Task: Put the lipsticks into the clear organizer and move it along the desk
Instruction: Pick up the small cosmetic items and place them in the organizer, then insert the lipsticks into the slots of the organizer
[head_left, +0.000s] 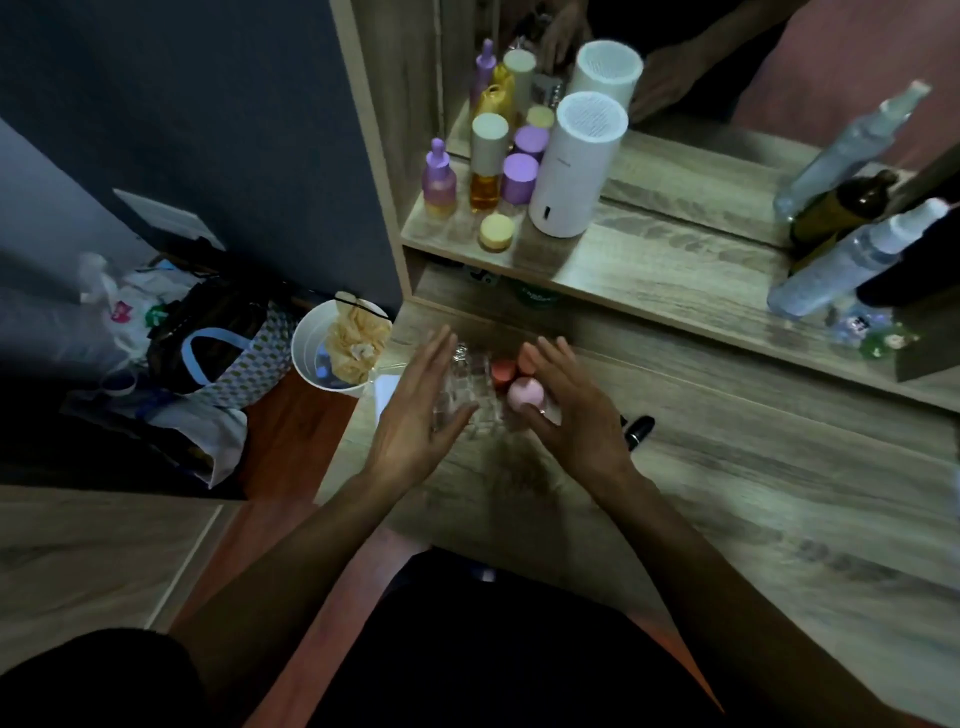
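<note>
The clear organizer (470, 387) stands on the wooden desk (727, 493) near its left end. An orange-capped lipstick (503, 371) and a pink-capped lipstick (524, 394) stand upright in its right side. My left hand (415, 415) presses flat against the organizer's left side, thumb across its front. On the right side my right hand (576, 410) curls its fingers around the pink lipstick's end. The organizer is held between the two hands. A black lipstick (638, 428) lies on the desk just right of my right hand.
A raised shelf (649, 270) runs behind the organizer, carrying purple and yellow bottles (485, 171), a white cylinder (571, 171) and spray bottles (852, 260), with a mirror behind. A white bucket (306, 358) with a scrunchie sits past the desk's left edge.
</note>
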